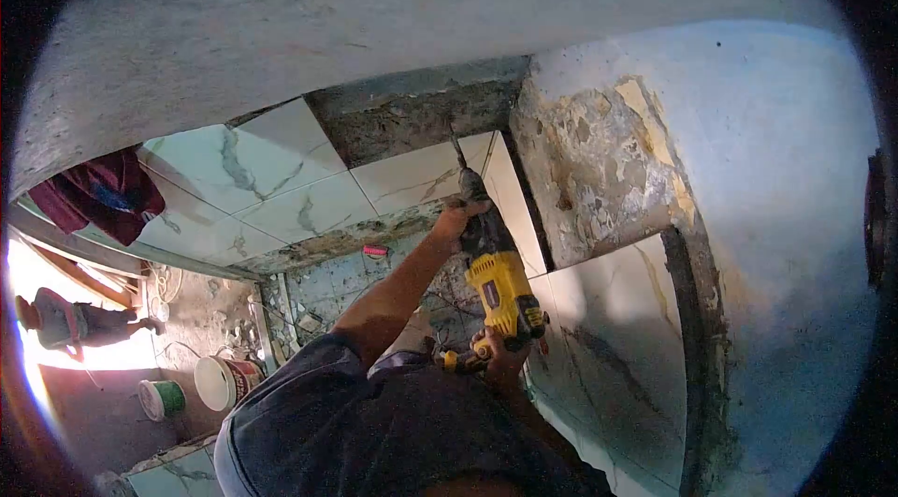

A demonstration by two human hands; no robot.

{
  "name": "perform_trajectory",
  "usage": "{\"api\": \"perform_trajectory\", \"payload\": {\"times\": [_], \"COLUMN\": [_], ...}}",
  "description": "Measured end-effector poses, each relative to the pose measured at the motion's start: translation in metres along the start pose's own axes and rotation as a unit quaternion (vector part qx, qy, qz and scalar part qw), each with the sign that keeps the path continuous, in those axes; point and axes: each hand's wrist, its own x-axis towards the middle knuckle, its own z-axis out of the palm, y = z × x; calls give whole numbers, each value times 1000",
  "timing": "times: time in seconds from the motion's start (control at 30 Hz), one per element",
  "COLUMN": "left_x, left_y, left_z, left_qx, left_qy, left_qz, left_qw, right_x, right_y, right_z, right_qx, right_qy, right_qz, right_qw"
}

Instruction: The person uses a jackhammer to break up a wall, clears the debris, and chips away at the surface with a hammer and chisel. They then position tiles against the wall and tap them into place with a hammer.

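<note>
1. Left hand (453, 221), at the end of a bare forearm reaching forward, is wrapped around the dark front end of a power tool; the right hand (503, 354) grasps its rear handle, though whether a finger presses the trigger cannot be told.
2. Held between them is a yellow-and-black rotary hammer (496, 287), in front of the wearer's dark shirt (374, 422), its nose pointing away from the body.
3. From that nose runs a slim metal bit (457, 147). Its tip lies over a rough, dark, untiled strip (402, 123), just past the edge of a white marbled tile (416, 174); whether it touches is unclear.
4. Judging by this pose, the step in hand is drilling or chipping at that bare strip. The next move seems to call for a firm two-handed grip and careful aim, so the bit meets rough mortar and spares the neighbouring tile.
5. Right of the tool, a patch of wall (594, 160) shows crumbling plaster, with more marbled tile (622, 338) nearer the wearer.
6. To the left, a maroon cloth (103, 196) is draped over the tiled surface; a small red object (375, 251) lies near the left forearm. Farther off are a white bucket (215, 383), a green-sided bucket (163, 400) and another person (75, 324) beside a bright opening.
</note>
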Motion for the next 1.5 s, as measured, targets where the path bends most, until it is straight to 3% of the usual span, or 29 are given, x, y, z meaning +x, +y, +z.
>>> {"api": "perform_trajectory", "payload": {"times": [0.03, 0.07, 0.13, 0.17, 0.2, 0.23, 0.27, 0.3, 0.37, 0.4, 0.43, 0.47, 0.53, 0.57, 0.67, 0.8, 0.87, 1.0, 1.07, 1.1, 1.17, 1.2, 1.27, 1.37, 1.47, 1.5], "left_x": [25, 47, 44, 29, 11, 1, -6, -15, -23, -24, -22, -16, 2, 11, -34, -28, -33, -14, -23, -20, -9, -6, 1, -13, -2, -3], "left_y": [-14, -22, -16, -5, 8, 13, 17, 17, 8, -4, -14, -20, -37, -45, -11, -16, -6, -11, -1, -2, -5, -7, -8, 5, -14, -18], "left_z": [-16, -28, -23, -11, 6, 14, 22, 28, 29, 23, 17, 12, 2, -5, 32, 18, 19, 3, 13, 9, -4, -8, -9, 5, -1, 2], "left_qx": [61, 122, 104, 103, 100, 76, 75, 71, 71, 36, 2, 3, 35, 55, 31, -34, -77, -91, -85, -87, -68, -70, -83, -73, -74, -56], "left_qy": [17, 37, 17, 12, 6, -19, -19, 18, 57, 3, -52, -51, -6, -21, 32, 10, -19, -54, -14, -12, -12, -8, 29, -37, -19, -4], "left_qz": [-6, -13, -12, -12, -9, -22, -20, -21, -22, 3, 30, 30, -23, 1, -37, -25, -27, -37, -25, -23, -28, -26, -32, -32, -58, -18], "left_qw": [998, 992, 994, 995, 995, 997, 997, 997, 996, 999, 998, 998, 999, 998, 998, 999, 996, 994, 996, 996, 997, 997, 996, 996, 995, 998], "right_x": [4, 15, 12, 2, 11, 22, 98, 85, 37, 12, -14, -29, -43, -47, -52, -44, -41, -34, -34, -24, 6, -1, -23, -18, -17, -19], "right_y": [-17, -10, -4, -17, 34, 91, 100, 97, 61, 37, 10, -10, -29, -35, -42, -32, -25, -16, -29, -9, 48, 31, -28, -12, 0, -5], "right_z": [15, 11, 10, 20, -55, -115, -141, -132, -73, -47, -20, -4, 4, 7, 18, 7, 12, 14, 20, 5, -30, -16, 31, 12, -4, -3], "right_qx": [-50, -51, 128, 7, 0, 83, 165, 165, 253, 255, 95, -70, -77, -84, -69, -138, -141, -208, -74, -75, -238, -239, -109, -147, -140, -139], "right_qy": [-3, -11, 20, 48, 51, -24, -98, -97, 62, 62, 44, 25, 9, -10, -7, 5, 83, 96, 80, 79, 110, 105, 61, 66, 72, 70], "right_qz": [-74, -78, 38, -62, -59, 116, 285, 288, 90, 93, -52, -196, -191, -188, -187, -92, -68, -136, -27, -26, -98, -97, -62, -94, -129, -128], "right_qw": [996, 996, 991, 997, 997, 989, 939, 938, 961, 961, 993, 978, 978, 978, 980, 986, 984, 964, 994, 994, 960, 960, 990, 982, 979, 979]}}
